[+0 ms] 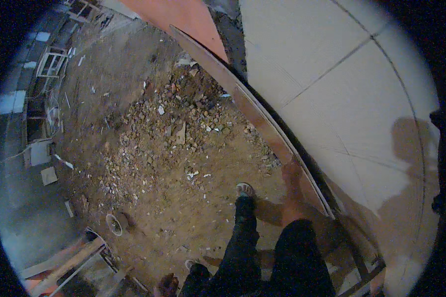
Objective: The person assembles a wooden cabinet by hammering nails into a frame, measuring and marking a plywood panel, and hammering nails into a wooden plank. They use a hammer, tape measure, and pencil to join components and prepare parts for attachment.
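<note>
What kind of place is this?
Probably a building site: there's a heap of broken, brownish rubble on bare brown dirt ground, and a long, narrow brown board.

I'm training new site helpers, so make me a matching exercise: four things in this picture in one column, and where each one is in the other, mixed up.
Things:
A. board
B. bucket
C. left hand
D. rubble

Places:
1. at the picture's bottom edge
2. scattered over the middle of the dirt
3. slanting alongside the pale surface
4. on the ground at lower left

Pairs: A-3, B-4, C-1, D-2.
</note>
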Motion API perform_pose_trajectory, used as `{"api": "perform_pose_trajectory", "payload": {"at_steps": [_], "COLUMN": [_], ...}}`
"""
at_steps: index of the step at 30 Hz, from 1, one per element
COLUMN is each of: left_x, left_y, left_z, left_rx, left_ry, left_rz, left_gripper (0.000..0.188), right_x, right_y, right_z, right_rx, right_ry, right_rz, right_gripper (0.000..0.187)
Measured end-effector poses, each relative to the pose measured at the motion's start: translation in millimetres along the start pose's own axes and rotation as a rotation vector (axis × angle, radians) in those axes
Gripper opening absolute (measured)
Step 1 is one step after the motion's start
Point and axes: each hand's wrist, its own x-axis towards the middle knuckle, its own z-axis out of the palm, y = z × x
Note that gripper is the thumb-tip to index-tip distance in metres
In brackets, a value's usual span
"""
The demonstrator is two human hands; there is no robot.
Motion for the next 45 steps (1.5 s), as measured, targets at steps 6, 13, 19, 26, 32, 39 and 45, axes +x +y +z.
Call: {"api": "perform_pose_trajectory", "payload": {"at_steps": [6, 13, 19, 26, 32, 39, 45], "left_x": [-11.5, 1.1, 5.7, 2.1, 2.0, -12.1, -45.9], "left_y": [51.5, 63.3, 40.8, -11.7, -0.6, -115.6, -234.9], "left_z": [15.2, 3.9, 1.2, 27.4, 8.4, -51.6, -55.2], "left_rx": [-0.344, -0.089, 0.128, -0.019, -0.452, -1.088, -1.402], "left_ry": [0.020, -0.131, -0.161, -0.179, -0.132, 0.257, 0.495], "left_rz": [-0.411, -0.499, -0.262, -0.085, 0.039, 0.273, 0.075], "left_gripper": [0.044, 0.046, 0.052, 0.060, 0.075, 0.073, 0.052], "right_x": [18.9, 9.1, -22.7, -140.8, -300.7, -517.1, -642.6], "right_y": [-6.5, -35.7, -79.3, -192.1, -327.8, -391.3, -404.3], "right_z": [3.4, 24.9, 22.3, -130.9, -292.9, -385.4, -332.5], "right_rx": [-0.066, -0.254, -0.298, -0.181, -0.124, -0.385, -0.280], "right_ry": [0.106, -0.219, -0.500, -0.580, -0.746, -0.677, -0.612], "right_rz": [-0.120, -0.136, -0.295, -0.837, -1.378, -1.975, -2.366], "right_gripper": [0.048, 0.043, 0.037, 0.033, 0.029, 0.022, 0.020]}}
